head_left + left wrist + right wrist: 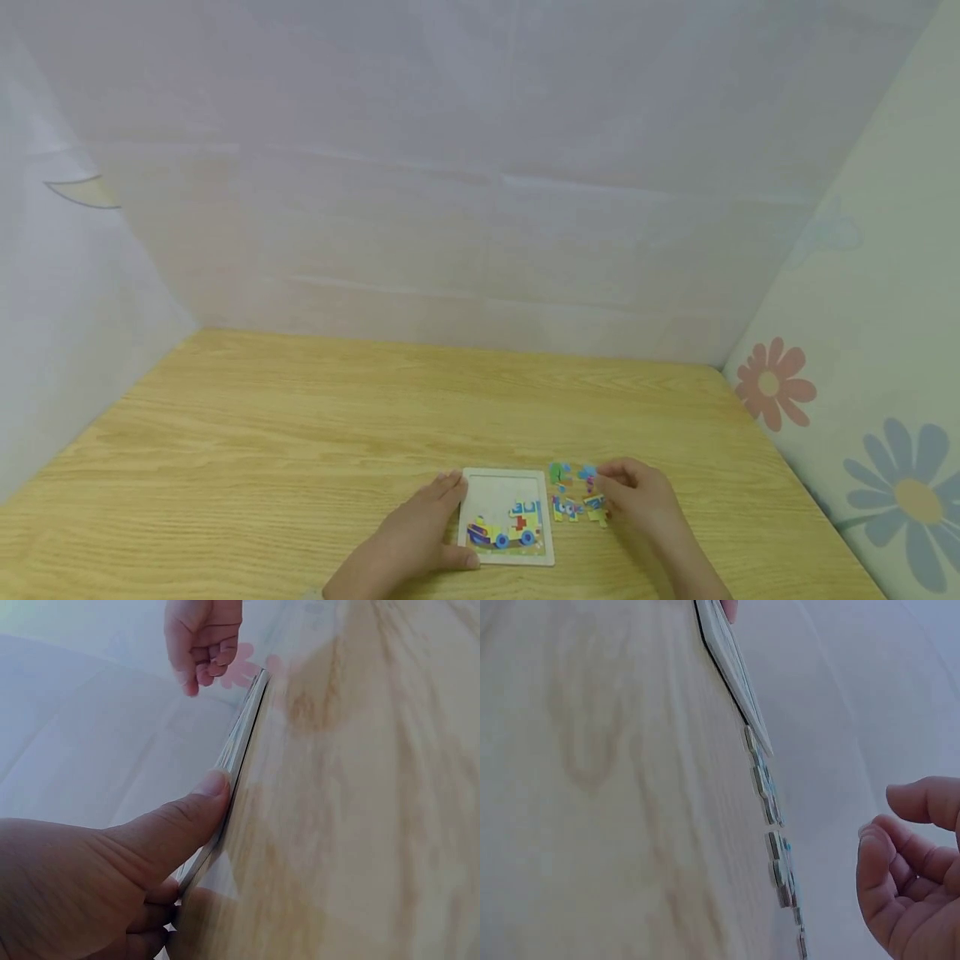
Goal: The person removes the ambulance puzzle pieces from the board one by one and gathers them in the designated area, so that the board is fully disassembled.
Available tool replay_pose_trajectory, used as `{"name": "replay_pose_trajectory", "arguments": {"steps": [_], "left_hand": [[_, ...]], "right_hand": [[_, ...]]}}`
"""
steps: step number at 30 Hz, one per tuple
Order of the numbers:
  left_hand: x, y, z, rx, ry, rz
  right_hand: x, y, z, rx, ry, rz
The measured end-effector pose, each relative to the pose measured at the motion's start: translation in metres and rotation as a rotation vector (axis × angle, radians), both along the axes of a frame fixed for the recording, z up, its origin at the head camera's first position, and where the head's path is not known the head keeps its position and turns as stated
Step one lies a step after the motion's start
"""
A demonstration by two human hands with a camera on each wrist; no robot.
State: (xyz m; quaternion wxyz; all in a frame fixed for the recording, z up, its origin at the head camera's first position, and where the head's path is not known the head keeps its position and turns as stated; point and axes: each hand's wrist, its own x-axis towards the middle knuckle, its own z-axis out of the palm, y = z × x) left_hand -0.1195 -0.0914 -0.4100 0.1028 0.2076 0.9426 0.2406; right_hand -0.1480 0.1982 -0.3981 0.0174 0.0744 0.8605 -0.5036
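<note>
A jigsaw puzzle board [549, 533] with a pale frame lies on the table, partly filled with pieces that show a colourful vehicle with blue wheels. My left hand [420, 525] holds its left side, fingers at the upper left corner and thumb along the lower edge; the left wrist view shows that thumb [180, 825] against the rim. Right of the board lie several loose puzzle pieces [564, 508]. Over them hovers my right hand [643, 502], fingers loosely bent. In the right wrist view a gap separates its thumb [926, 801] from the index finger, with no piece visible between.
The wood-grain table [337, 417] stretches away behind the board. Pale cloth walls [480, 208] enclose the back and both sides. Printed flowers [776, 383] decorate the right-hand wall.
</note>
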Motion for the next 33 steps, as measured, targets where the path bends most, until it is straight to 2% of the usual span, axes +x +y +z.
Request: {"name": "replay_pose_trajectory", "arguments": {"steps": [10, 15, 21, 24, 28, 33], "left_hand": [[0.000, 0.001, -0.002, 0.020, 0.002, 0.007], [0.000, 0.000, -0.002, 0.018, 0.007, 0.003], [0.000, -0.001, -0.002, 0.024, 0.003, 0.003], [0.000, -0.001, -0.001, 0.021, 0.003, 0.001], [0.000, -0.001, -0.002, 0.020, 0.009, 0.001], [0.000, 0.000, -0.002, 0.020, 0.014, 0.005]], "right_hand": [[0.003, -0.015, 0.005, -0.057, 0.060, 0.075], [0.004, -0.022, 0.005, -0.059, 0.092, 0.162], [0.006, -0.024, 0.003, -0.090, 0.107, 0.382], [0.006, -0.025, 0.000, -0.086, 0.144, 0.498], [0.005, -0.027, -0.004, -0.050, 0.190, 0.590], [0.002, -0.033, -0.008, -0.035, 0.224, 0.663]]}}
